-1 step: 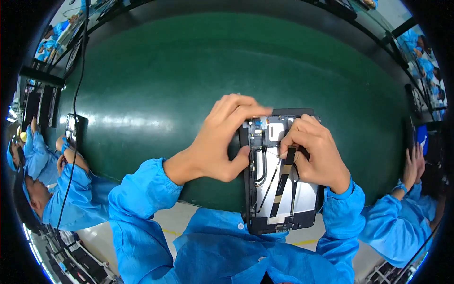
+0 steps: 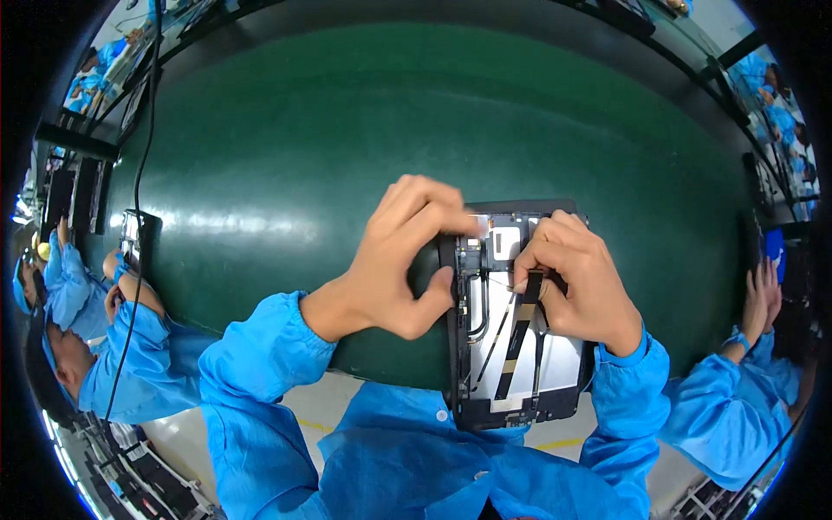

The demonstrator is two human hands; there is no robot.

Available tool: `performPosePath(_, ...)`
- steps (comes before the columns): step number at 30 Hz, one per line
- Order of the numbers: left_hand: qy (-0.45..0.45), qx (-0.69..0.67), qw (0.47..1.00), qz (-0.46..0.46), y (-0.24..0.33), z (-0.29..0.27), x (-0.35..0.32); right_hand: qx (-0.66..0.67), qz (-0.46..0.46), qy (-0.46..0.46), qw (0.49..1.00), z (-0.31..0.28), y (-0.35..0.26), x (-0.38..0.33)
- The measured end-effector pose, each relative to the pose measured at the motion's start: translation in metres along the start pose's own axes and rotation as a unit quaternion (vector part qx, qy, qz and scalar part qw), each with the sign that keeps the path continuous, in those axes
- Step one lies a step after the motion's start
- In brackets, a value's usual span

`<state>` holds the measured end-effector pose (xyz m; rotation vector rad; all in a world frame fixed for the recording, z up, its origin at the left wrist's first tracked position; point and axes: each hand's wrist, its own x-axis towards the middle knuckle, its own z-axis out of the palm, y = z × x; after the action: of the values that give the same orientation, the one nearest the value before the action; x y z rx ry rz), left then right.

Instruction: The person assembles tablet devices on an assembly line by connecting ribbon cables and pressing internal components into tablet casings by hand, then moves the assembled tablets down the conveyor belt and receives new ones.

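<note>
Holding an opened tablet-like device (image 2: pixel 511 347) at the near edge of the green table (image 2: pixel 347 130), I have it lying back-side up with its lower end overhanging the edge toward my blue smock (image 2: pixel 416 468). Its inner silvery plate, thin black cables and a dark flat ribbon strip (image 2: pixel 517 334) are exposed.

My left hand (image 2: pixel 394 264) grips the device's left frame: the thumb presses on the left rim, and the fingers curl over the top left corner, close together, fingertips (image 2: pixel 459 221) resting on the upper edge.

My right hand (image 2: pixel 576 282) sits on the upper right part of the device. Its fingers are bent and bunched together, thumb and forefinger (image 2: pixel 530 258) pinched at the upper end of the ribbon strip; whether they hold the strip itself or a small part beside it I cannot tell.

Farther out, the table surface curves away, glossy. At the left, another person in blue (image 2: pixel 95 329) sits near a hanging black cable (image 2: pixel 139 217). At the right, a second person's hands (image 2: pixel 761 299) rest by the table edge.
</note>
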<state>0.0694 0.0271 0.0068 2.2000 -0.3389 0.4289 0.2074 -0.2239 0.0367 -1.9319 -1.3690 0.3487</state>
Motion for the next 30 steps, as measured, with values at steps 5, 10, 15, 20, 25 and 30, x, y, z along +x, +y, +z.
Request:
performPosePath(5,0.078,0.022,0.987,0.138,0.001,0.008,0.0,-0.011,-0.003,-0.01,1.0,0.0,0.0,0.001)
performPosePath(10,0.082,0.072,0.986,0.125,0.007,0.011,-0.001,0.001,0.001,-0.025,1.0,-0.004,-0.002,0.002)
performPosePath(15,0.069,0.103,0.987,0.106,0.013,0.01,-0.002,0.005,0.003,-0.024,1.0,-0.004,-0.001,0.001)
performPosePath(20,0.033,0.107,0.992,0.056,0.022,0.012,-0.008,0.004,-0.008,-0.03,1.0,-0.004,0.003,-0.002)
performPosePath(25,0.015,0.173,0.983,0.053,0.043,0.015,-0.011,-0.005,-0.01,-0.03,0.999,-0.004,0.003,-0.003)
performPosePath(30,0.005,0.201,0.979,0.036,0.05,0.02,-0.014,-0.004,-0.005,-0.04,0.999,-0.004,0.003,-0.005)
